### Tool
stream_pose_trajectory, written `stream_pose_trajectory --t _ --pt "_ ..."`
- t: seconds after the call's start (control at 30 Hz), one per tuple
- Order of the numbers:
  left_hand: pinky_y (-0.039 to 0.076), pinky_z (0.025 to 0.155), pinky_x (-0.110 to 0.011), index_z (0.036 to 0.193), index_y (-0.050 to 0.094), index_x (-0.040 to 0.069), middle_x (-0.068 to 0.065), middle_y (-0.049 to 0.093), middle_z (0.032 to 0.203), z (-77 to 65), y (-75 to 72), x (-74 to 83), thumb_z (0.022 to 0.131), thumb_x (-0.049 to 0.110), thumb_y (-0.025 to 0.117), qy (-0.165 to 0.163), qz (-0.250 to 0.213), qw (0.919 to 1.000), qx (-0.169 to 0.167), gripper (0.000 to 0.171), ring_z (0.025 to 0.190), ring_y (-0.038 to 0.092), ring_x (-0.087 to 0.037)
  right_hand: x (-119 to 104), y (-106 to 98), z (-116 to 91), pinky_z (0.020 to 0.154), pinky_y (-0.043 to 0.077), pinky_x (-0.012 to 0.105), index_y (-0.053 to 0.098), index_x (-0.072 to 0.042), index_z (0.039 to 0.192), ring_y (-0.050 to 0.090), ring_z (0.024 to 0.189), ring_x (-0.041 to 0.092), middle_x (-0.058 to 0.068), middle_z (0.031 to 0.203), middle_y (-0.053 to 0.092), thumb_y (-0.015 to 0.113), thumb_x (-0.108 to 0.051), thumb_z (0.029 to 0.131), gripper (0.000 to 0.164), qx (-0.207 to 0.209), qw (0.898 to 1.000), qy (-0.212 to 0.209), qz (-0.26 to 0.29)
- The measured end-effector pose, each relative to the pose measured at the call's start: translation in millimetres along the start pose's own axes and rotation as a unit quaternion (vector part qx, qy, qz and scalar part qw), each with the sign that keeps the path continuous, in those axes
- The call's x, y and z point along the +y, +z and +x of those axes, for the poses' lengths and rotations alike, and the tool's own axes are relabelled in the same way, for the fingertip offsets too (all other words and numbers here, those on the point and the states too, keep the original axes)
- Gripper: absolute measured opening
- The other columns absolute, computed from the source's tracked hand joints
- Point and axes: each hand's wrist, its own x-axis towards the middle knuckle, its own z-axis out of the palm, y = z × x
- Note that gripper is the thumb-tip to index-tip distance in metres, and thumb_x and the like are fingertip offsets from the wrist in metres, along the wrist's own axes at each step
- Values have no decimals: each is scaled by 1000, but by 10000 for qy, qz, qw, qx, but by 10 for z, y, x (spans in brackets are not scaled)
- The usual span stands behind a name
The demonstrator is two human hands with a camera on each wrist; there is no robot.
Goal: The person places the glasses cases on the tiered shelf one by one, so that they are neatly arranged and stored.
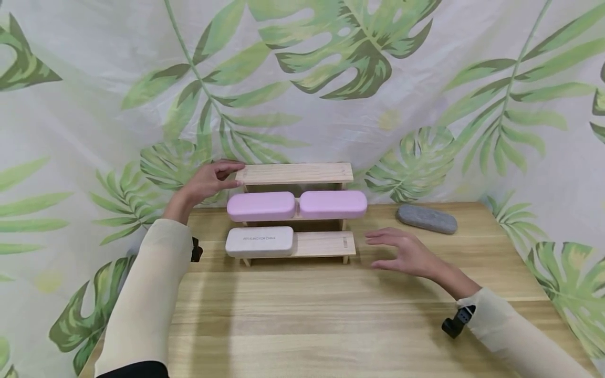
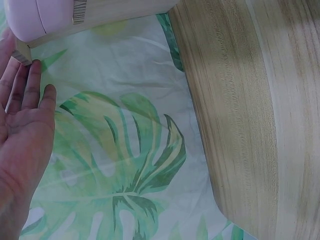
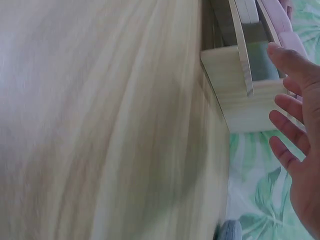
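Note:
A three-tier wooden step shelf [image 1: 323, 243] stands on the table against the leaf-print cloth. On its middle tier lie two lilac glasses cases [image 1: 261, 206] [image 1: 333, 204], side by side. A white glasses case [image 1: 259, 241] with small print lies on the left of the lowest tier. My left hand [image 1: 208, 184] has its fingertips at the left end of the top board [image 1: 295, 173]; in the left wrist view its fingers [image 2: 32, 85] are nearly straight. Right of the lowest tier, my right hand [image 1: 402, 252] hovers with fingers spread and nothing held.
A grey glasses case [image 1: 427, 219] lies on the wooden table [image 1: 302, 325] at the back right, beyond my right hand. The printed cloth [image 1: 331, 121] hangs behind the shelf and continues past the table's sides.

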Motion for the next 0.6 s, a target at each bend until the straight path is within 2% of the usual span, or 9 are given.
stream_pose_trajectory --t 0.23,0.43,0.6 --pt "34 126 -52 152 59 10 -14 46 159 17 21 -13 102 19 75 38 -76 10000 -34 54 155 37 -33 86 -156 -40 103 57 39 79 -11 123 69 120 31 11 130 74 99 -22 74 55 -47 9997 176 -175" --pt "31 127 -55 154 55 3 -20 42 161 -54 36 132 103 11 71 -32 -158 9999 -62 54 156 33 -37 166 -277 -42 94 58 57 79 -8 122 70 117 35 12 128 75 99 -20 72 56 -61 9991 255 -339" --pt "30 127 -56 154 54 2 -21 42 160 -87 35 194 104 10 71 -35 -172 9998 -68 53 156 34 -39 244 -352 -62 93 58 60 79 -7 121 71 116 37 12 128 75 100 -21 70 57 -50 9975 469 -531"
